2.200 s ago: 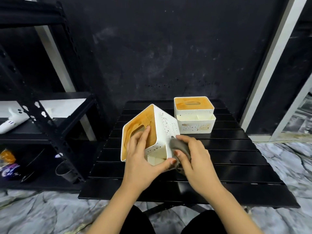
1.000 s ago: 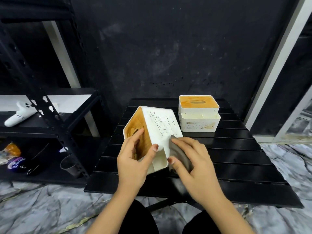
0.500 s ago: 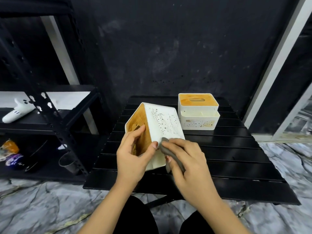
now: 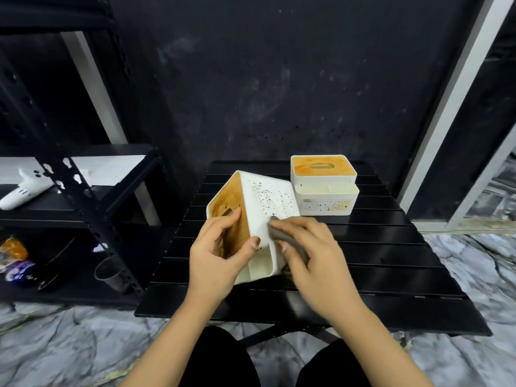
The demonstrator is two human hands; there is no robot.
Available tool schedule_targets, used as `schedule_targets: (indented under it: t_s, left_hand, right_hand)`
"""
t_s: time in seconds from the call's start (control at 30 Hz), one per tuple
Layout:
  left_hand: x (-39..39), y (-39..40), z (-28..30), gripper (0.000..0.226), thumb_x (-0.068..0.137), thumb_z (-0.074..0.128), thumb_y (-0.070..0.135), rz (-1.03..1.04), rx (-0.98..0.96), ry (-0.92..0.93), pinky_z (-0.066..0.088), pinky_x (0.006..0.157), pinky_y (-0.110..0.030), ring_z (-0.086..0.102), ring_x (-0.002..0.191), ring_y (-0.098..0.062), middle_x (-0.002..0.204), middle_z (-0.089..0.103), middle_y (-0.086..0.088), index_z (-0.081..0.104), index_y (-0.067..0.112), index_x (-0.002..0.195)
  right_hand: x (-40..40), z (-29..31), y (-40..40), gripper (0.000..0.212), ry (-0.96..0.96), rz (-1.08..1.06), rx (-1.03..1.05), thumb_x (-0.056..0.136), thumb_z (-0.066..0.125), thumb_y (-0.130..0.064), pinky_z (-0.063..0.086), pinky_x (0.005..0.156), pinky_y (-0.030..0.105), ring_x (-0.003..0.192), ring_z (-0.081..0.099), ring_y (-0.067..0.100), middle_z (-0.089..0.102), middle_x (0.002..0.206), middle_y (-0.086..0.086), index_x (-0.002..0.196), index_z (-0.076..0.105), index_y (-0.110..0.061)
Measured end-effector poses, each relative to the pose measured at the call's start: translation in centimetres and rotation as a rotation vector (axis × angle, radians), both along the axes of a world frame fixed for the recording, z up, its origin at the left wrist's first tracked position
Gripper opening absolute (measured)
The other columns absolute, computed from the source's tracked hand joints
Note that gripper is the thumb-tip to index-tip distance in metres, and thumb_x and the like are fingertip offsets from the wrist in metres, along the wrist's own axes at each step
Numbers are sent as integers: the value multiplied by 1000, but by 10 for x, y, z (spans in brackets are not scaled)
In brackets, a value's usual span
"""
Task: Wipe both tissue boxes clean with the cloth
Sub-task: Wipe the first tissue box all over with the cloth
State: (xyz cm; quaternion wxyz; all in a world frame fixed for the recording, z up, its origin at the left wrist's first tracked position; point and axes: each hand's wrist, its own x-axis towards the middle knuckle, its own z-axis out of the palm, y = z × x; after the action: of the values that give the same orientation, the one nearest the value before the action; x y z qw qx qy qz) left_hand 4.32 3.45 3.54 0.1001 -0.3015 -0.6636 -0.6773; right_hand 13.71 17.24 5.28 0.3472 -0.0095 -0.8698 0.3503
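Observation:
A white tissue box (image 4: 269,201) with a wooden lid is tipped on its side over the black slatted table (image 4: 391,255); its upturned white face is dotted with dark specks. My left hand (image 4: 217,258) grips it, fingers on the wooden lid and thumb on the white edge. My right hand (image 4: 312,252) holds a grey cloth (image 4: 287,240) pressed against the box's near right corner. A second white tissue box (image 4: 324,188) stands upright at the back of the table, with brown stains on its front.
A black metal shelf rack (image 4: 83,196) stands to the left, holding a white toy plane (image 4: 25,188), a metal cup (image 4: 111,273) and small packets. A dark wall rises behind the table. My knees sit below the table's near edge, over a marbled floor.
The tilted box has turned so its speckled white face points more upward. My right hand has slid the cloth up from the lower corner onto that face's near edge.

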Motion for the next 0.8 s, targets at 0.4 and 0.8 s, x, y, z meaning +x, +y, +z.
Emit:
schedule_targets:
  t_s: [0.4,0.8]
  left_hand:
    - [-4,-7,0,62,59,77,53,-45,-27,-63,46,98,-25,57,115,-14,109,62,21,58,36,115]
    - [-2,-5,2,55,59,77,43,-67,-17,-79,46,96,-22,58,112,-10,109,64,19,60,38,112]
  right_hand:
    - [-9,10,-6,32,-43,28,9,87,49,-27,43,89,40,107,45,4,52,111,-20,117,57,-35]
    - [-10,16,-1,30,-3,59,-64,84,54,-26,43,90,31,106,48,2,55,107,-24,112,59,-36]
